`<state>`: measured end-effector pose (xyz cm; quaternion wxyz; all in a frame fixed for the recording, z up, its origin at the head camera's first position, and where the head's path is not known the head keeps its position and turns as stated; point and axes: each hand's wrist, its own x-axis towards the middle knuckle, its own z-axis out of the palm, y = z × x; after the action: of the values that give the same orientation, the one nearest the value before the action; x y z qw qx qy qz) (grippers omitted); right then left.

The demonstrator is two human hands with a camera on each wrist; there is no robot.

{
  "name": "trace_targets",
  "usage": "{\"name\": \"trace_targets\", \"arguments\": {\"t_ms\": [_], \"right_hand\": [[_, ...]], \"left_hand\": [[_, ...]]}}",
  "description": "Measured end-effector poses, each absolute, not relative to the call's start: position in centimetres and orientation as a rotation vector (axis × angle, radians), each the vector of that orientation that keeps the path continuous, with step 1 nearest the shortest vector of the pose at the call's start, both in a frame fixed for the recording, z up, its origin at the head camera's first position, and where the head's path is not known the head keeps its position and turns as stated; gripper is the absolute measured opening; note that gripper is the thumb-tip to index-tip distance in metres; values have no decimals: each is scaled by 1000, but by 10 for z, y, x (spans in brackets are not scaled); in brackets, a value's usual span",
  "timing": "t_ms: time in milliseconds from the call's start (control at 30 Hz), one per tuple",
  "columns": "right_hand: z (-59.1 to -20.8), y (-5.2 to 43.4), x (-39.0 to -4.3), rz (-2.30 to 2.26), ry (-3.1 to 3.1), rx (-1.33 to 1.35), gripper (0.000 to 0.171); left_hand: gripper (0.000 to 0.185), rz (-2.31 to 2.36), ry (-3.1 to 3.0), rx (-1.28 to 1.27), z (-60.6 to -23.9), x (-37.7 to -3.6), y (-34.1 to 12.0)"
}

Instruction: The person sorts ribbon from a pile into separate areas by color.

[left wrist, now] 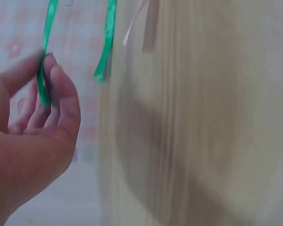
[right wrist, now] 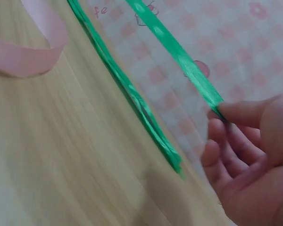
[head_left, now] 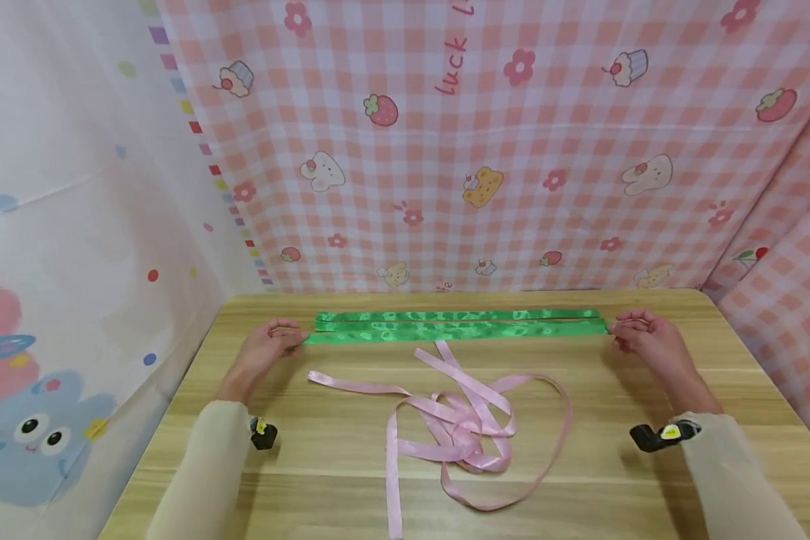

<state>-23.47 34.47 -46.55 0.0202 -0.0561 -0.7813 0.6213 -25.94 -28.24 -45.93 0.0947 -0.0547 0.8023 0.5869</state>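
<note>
Two hands stretch a green ribbon taut above a wooden table.

At the left, the left hand (head_left: 265, 351) pinches one end of the green ribbon (head_left: 455, 332) between thumb and fingers (left wrist: 61, 94), the other fingers loosely curled. The ribbon runs straight across the far part of the wooden table (head_left: 324, 465), with more green ribbon strips (head_left: 459, 316) lying flat just behind it, their ends showing in the right wrist view (right wrist: 132, 99). In front of the taut ribbon, near the middle of the table, a pink ribbon (head_left: 462, 427) lies in a loose tangle of loops. At the right, the right hand (head_left: 648, 341) pinches the other end, thumb and forefinger closed on it. A pink checked cloth (head_left: 513, 150) hangs behind the table.
</note>
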Motion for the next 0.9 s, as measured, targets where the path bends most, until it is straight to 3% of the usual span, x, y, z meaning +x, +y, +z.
{"name": "trace_targets", "arguments": {"t_ms": [333,533,900], "right_hand": [[-484,324,-266,2023,-2075,-487,19],[-494,321,-271,2011,-2046,-635,23],[-507,333,-265,1876,-2256,-601,24]], "left_hand": [[38,1991,2401,-481,-473,-286,-250],[31,1869,2503,-588,-477,-288,-242],[35,1671,2569,-637,-487,-285,-247]]}}
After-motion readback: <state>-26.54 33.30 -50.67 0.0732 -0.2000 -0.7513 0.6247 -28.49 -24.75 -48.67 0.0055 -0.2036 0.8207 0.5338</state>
